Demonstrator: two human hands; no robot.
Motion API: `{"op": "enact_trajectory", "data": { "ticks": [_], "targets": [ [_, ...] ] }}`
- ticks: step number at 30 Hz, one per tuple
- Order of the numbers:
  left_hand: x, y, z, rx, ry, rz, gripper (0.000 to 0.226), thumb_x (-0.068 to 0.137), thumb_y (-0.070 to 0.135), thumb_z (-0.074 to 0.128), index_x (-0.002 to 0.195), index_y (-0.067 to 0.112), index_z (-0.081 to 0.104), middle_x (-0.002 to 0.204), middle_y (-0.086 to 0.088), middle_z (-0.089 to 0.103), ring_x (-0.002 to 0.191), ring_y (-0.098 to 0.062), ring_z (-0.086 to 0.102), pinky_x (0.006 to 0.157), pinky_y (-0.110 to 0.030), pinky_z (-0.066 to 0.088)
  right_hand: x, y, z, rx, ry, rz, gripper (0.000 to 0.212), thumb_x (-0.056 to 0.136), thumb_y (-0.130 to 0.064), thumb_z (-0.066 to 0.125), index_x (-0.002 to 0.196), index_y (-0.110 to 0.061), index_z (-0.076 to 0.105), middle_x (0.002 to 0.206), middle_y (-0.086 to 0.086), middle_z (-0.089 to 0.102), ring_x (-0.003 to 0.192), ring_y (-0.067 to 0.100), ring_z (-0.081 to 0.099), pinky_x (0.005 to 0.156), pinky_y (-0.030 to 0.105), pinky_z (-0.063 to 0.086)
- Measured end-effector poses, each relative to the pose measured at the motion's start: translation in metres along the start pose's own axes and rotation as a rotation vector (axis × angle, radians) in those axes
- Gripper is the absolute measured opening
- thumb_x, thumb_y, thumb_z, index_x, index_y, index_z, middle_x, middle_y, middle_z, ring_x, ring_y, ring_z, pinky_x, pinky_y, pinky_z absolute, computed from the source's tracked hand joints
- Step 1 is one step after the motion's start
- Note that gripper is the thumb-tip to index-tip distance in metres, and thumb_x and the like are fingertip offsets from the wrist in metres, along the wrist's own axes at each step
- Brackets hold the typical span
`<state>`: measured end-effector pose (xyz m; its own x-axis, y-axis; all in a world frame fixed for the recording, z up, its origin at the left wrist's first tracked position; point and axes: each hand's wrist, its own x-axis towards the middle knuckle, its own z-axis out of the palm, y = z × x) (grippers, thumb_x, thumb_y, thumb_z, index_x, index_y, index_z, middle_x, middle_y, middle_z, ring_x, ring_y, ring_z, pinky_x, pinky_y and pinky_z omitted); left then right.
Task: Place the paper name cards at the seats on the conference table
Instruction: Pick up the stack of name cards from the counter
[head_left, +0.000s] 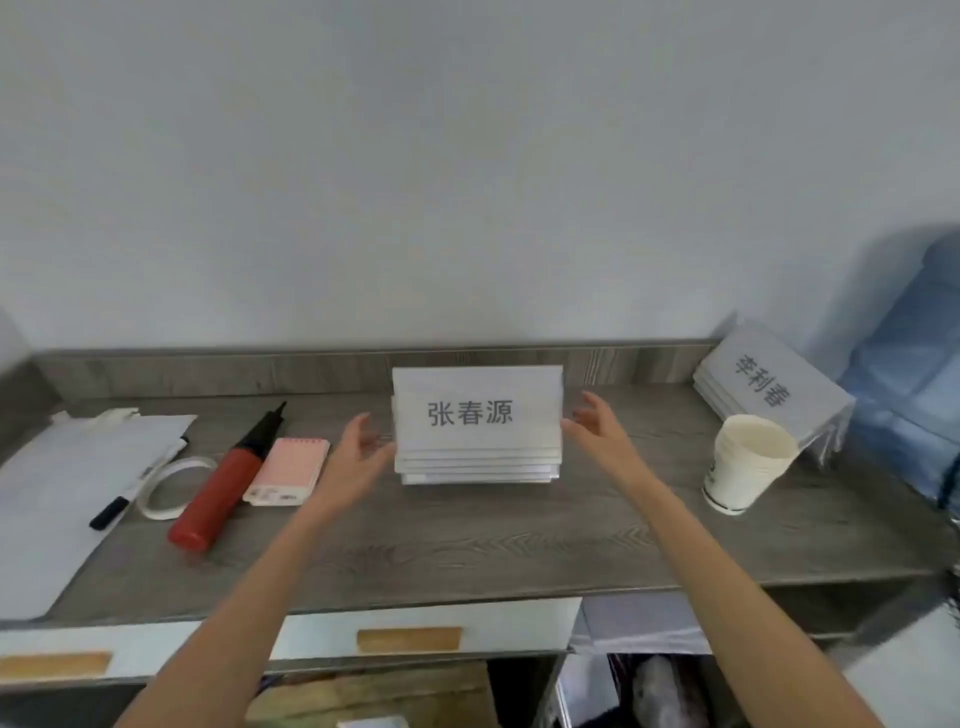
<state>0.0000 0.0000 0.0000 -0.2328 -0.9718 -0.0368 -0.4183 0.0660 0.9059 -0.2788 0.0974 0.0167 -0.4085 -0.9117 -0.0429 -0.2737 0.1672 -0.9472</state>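
A stack of white name cards (477, 426) with printed characters on the front one stands on a grey wooden counter (467, 540), near the back wall. My left hand (358, 457) is at the stack's left edge, fingers apart, touching or nearly touching it. On the other side, my right hand (597, 428) hovers at the right edge, fingers spread. Neither hand grips the cards. A second stack of name cards (769, 389) lies tilted at the back right of the counter.
Left of the stack lie a pink notepad (288, 470), a red and black hand pump (223, 488), a tape roll (174, 486), a black marker (132, 493) and white papers (67, 493). Stacked paper cups (743, 467) sit on the right, and a blue water jug (914, 374) stands beyond. White drawers (410, 636) run below the counter.
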Motion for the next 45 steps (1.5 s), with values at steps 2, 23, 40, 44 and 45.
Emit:
{"op": "enact_trajectory", "data": {
  "ticks": [2, 23, 40, 44, 45],
  "targets": [
    [0.007, 0.009, 0.008, 0.003, -0.114, -0.040, 0.076, 0.086, 0.019, 0.057, 0.144, 0.011, 0.008, 0.142, -0.018, 0.039, 0.128, -0.029, 0.041, 0.097, -0.033, 0.034, 0.007, -0.001, 0.008, -0.033, -0.068, 0.040, 0.075, 0.086, -0.027, 0.057, 0.143, -0.014, 0.010, 0.141, 0.013, 0.039, 0.128, 0.026, 0.041, 0.106, 0.038, 0.033],
    [-0.113, -0.012, -0.006, -0.130, 0.343, -0.004, 0.070, 0.074, 0.046, 0.059, 0.134, 0.017, 0.040, 0.117, -0.007, 0.064, 0.102, -0.021, 0.064, 0.085, -0.040, 0.055, -0.036, 0.015, 0.052, -0.031, -0.297, -0.271, 0.053, 0.080, -0.024, 0.065, 0.128, -0.014, 0.046, 0.108, -0.005, 0.063, 0.099, 0.017, 0.062, 0.088, 0.046, 0.053],
    [-0.564, 0.005, 0.142, -0.189, 1.868, -0.788, 0.071, 0.064, 0.056, 0.050, 0.122, 0.014, 0.050, 0.090, -0.027, 0.066, 0.073, -0.032, 0.058, 0.073, -0.051, 0.048, -0.326, 0.000, 0.178, -0.109, -1.885, -0.583, 0.048, 0.075, -0.023, 0.070, 0.118, -0.027, 0.050, 0.099, -0.016, 0.063, 0.085, -0.012, 0.060, 0.076, 0.011, 0.051],
    [-0.643, 0.027, 0.211, -0.203, 2.185, -0.930, 0.069, 0.064, 0.056, 0.050, 0.121, 0.017, 0.052, 0.087, -0.021, 0.068, 0.069, -0.025, 0.057, 0.069, -0.043, 0.047, -0.442, 0.019, 0.168, -0.160, -2.212, -0.623, 0.043, 0.073, -0.018, 0.072, 0.110, -0.028, 0.052, 0.094, -0.017, 0.064, 0.079, -0.009, 0.063, 0.069, 0.008, 0.049],
    [-0.662, 0.032, 0.228, -0.212, 2.254, -0.957, 0.069, 0.065, 0.056, 0.051, 0.122, 0.017, 0.051, 0.089, -0.019, 0.069, 0.075, -0.030, 0.062, 0.074, -0.048, 0.051, -0.470, 0.026, 0.163, -0.180, -2.276, -0.649, 0.041, 0.075, -0.015, 0.071, 0.109, -0.031, 0.053, 0.095, -0.016, 0.065, 0.081, -0.007, 0.064, 0.071, 0.010, 0.051]
  ]
}}
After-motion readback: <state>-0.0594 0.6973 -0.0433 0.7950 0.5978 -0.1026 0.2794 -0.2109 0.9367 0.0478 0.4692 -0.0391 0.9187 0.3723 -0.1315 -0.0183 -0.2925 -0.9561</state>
